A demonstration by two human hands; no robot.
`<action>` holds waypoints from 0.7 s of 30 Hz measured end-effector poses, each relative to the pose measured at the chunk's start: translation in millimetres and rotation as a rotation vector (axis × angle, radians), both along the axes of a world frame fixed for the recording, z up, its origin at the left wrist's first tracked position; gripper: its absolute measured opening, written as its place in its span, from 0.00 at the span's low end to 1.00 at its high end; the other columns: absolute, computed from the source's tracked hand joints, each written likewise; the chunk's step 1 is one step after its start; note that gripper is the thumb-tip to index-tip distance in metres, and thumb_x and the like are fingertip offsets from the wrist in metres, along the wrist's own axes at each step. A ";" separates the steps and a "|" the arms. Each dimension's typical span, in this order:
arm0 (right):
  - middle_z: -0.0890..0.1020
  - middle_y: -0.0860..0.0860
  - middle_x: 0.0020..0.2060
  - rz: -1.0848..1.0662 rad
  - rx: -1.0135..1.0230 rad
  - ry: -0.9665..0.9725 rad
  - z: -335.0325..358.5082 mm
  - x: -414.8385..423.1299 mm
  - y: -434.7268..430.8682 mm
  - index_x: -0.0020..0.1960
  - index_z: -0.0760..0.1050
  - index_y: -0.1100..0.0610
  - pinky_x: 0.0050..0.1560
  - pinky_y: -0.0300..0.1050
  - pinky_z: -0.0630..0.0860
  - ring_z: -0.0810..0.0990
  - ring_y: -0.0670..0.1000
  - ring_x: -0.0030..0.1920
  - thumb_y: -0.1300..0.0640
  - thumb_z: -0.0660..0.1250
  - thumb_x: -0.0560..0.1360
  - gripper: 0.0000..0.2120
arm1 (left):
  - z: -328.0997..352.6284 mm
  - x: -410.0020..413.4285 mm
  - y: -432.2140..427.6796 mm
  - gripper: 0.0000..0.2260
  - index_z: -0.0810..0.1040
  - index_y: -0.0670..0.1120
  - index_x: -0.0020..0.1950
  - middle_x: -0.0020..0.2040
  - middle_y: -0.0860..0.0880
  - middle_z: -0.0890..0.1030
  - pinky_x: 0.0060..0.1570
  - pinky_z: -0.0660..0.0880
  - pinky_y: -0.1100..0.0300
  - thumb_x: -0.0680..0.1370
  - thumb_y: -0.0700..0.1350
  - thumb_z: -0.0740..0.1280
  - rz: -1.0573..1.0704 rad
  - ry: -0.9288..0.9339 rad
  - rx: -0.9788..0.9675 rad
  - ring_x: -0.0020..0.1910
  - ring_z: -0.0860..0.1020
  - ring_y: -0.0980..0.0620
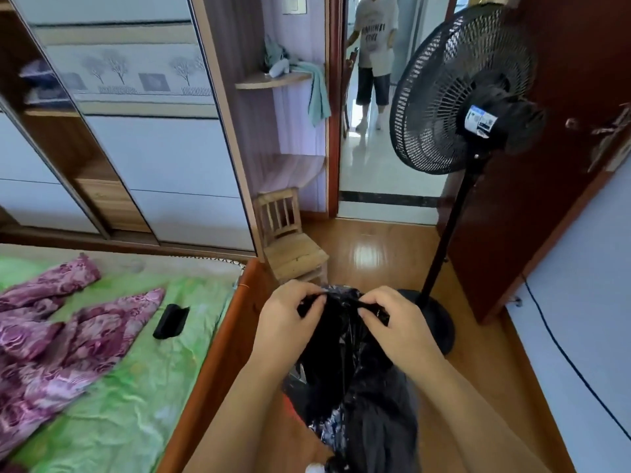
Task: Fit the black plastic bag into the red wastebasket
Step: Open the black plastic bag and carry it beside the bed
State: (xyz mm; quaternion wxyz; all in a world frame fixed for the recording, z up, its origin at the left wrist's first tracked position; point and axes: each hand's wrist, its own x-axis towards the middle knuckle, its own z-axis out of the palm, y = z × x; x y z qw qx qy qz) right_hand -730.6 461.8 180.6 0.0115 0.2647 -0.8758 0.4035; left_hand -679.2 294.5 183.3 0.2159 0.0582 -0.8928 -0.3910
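At the far left, a bed (143, 397) covered by a green sheet carries crumpled purple floral fabric (58, 339) and, nearer its wooden edge, a small black case (170, 321). Behind the bed stands a wardrobe (136, 131) with sliding panels, and a small wooden chair (290, 244) sits at its corner on the wood floor (382, 254). Low in the middle, the left hand (290, 319) pinches the top edge of the black plastic bag (345, 363), its grip closed on a bunched fold. The bag hangs down between both forearms, shiny and creased. Only a sliver of the red wastebasket (294, 409) shows, just beside the bag's lower left side; whether the bag reaches inside it cannot be told. The right hand (392, 319) is likewise clamped on the bag's top edge, close to the left. Further right, a black pedestal fan (461, 93) stands on its round base before an open brown door (563, 148). A second person (374, 52) stands in the hallway beyond.
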 end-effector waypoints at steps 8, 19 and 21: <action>0.76 0.39 0.40 0.268 -0.002 -0.079 13.3 -117.8 -90.6 0.45 0.77 0.51 0.45 0.23 0.66 0.74 0.36 0.45 0.61 0.66 0.73 0.06 | -7.2 -90.1 -64.5 0.09 0.77 0.50 0.51 0.48 0.54 0.77 0.52 0.71 0.63 0.71 0.45 0.70 -0.012 -0.024 0.035 0.50 0.74 0.57; 0.77 0.46 0.46 0.476 -0.028 -0.042 -8.7 -200.9 -157.4 0.50 0.75 0.52 0.53 0.27 0.66 0.74 0.42 0.51 0.58 0.69 0.70 0.10 | -38.7 -139.3 -118.9 0.07 0.75 0.52 0.38 0.35 0.63 0.76 0.37 0.65 0.79 0.72 0.40 0.69 0.426 -0.035 0.212 0.38 0.73 0.73; 0.76 0.49 0.49 0.525 -0.034 -0.040 -14.9 -217.0 -162.8 0.52 0.74 0.53 0.55 0.29 0.66 0.73 0.45 0.53 0.58 0.71 0.69 0.13 | -43.3 -148.8 -122.2 0.08 0.75 0.52 0.37 0.33 0.61 0.76 0.34 0.66 0.77 0.72 0.41 0.69 0.499 -0.048 0.219 0.35 0.74 0.69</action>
